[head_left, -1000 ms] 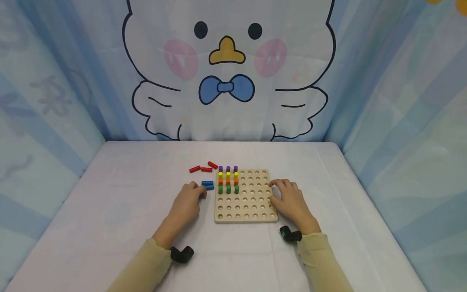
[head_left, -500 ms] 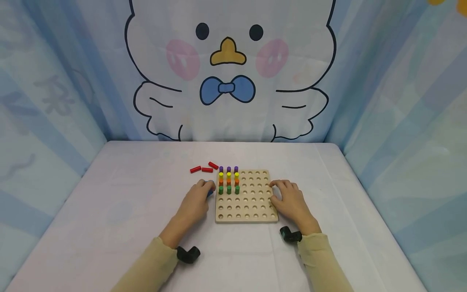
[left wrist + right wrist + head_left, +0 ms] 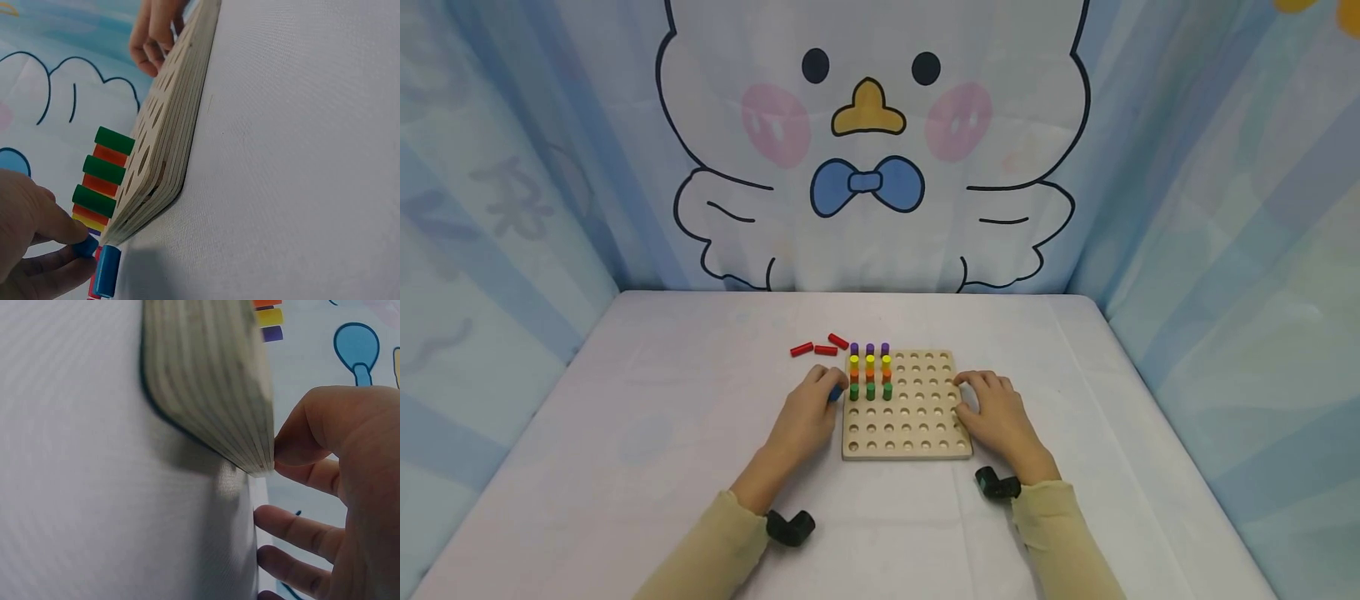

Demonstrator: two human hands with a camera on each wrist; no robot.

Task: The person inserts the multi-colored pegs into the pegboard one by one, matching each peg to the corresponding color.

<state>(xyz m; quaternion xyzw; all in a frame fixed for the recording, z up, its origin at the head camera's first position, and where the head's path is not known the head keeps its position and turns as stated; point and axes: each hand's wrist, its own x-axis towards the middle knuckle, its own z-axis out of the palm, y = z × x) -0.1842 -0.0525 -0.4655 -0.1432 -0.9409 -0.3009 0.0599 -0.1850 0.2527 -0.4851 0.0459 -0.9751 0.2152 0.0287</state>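
A wooden pegboard [image 3: 921, 429] lies flat on the table. Rows of purple, yellow [image 3: 870, 361], orange and green pegs [image 3: 870, 392] stand upright in its back left part. Just left of the board, my left hand [image 3: 805, 417] pinches a blue peg [image 3: 85, 247] between thumb and finger. Another blue peg [image 3: 107, 270] lies close by those fingertips in the left wrist view. My right hand [image 3: 1000, 417] rests at the board's right edge, thumb and index finger touching it. In the right wrist view its other fingers [image 3: 300, 531] are spread beside the board corner.
Several red pegs [image 3: 826, 350] lie loose beyond my left hand, near the board's back left corner. White cloth covers the table [image 3: 700, 358]. A printed curtain [image 3: 865, 242] hangs behind it, with others at both sides.
My left hand has moved right and slightly forward over the blue pegs, closer to the board's left edge. They are now mostly hidden in the head view. The right hand has stayed put.
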